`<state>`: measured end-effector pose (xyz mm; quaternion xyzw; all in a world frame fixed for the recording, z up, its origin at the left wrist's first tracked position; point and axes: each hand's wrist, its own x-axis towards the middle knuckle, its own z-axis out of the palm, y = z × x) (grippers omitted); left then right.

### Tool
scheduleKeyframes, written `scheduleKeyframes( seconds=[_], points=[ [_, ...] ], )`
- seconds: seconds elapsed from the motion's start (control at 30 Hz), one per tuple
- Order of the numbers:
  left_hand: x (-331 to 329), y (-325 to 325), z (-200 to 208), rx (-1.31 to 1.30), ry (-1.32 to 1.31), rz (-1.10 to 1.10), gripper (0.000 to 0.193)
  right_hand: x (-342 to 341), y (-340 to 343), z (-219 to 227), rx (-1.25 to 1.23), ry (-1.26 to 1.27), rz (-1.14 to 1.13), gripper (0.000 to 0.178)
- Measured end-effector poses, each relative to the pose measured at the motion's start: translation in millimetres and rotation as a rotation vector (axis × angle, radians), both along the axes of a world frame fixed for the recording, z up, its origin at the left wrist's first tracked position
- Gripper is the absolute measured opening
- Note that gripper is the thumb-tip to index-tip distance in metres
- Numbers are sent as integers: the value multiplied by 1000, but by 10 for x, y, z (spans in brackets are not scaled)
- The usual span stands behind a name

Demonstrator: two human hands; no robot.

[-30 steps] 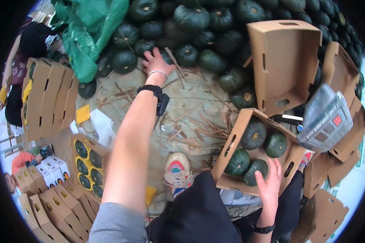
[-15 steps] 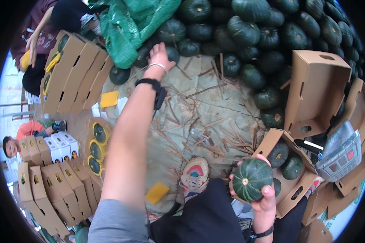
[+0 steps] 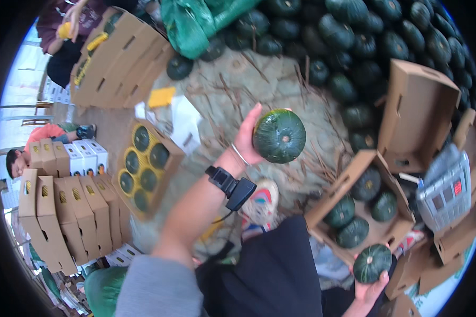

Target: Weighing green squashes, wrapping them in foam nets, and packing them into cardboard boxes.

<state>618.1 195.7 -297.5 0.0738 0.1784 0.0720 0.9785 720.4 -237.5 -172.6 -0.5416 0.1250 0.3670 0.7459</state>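
Observation:
In my left hand (image 3: 247, 138) is a round dark green squash (image 3: 280, 136), held above the ground cloth with its stem end up. My right hand (image 3: 369, 288) grips a second striped green squash (image 3: 372, 263) low at the right, by the near edge of an open cardboard box (image 3: 349, 178). Several squashes (image 3: 353, 232) lie inside that box. A grey scale (image 3: 445, 193) with a lit red display stands to the right of the box.
A heap of squashes (image 3: 336, 33) fills the far right, beside a green sack (image 3: 195, 26). An upright box (image 3: 402, 116) stands before it. At left are a box of netted squashes (image 3: 161, 138) and stacked cartons (image 3: 69, 211). Two people are at the left. Stem bits litter the cloth (image 3: 211, 82).
My left hand has come back from the heap with a squash. My right hand, still holding its squash, has moved lower and to the right. The view has shifted.

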Motion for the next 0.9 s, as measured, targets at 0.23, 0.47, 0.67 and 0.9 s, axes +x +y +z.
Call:
scheduleKeyframes(
  seconds=[0.23, 0.47, 0.67, 0.9],
  points=[
    [284, -893, 441, 54, 91, -281, 72, 191, -462, -516, -1091, -917, 369, 87],
    [1686, -2523, 817, 1429, -368, -548, 65, 205, -667, -883, -1198, -1157, 763, 57],
    [2245, -3443, 133, 2736, -928, -454, 74, 150, -623, -499, -900, -915, 573, 44],
    [1827, -2279, 501, 2414, -347, -518, 56, 190, -1184, -366, -853, -791, 413, 39]
  ],
)
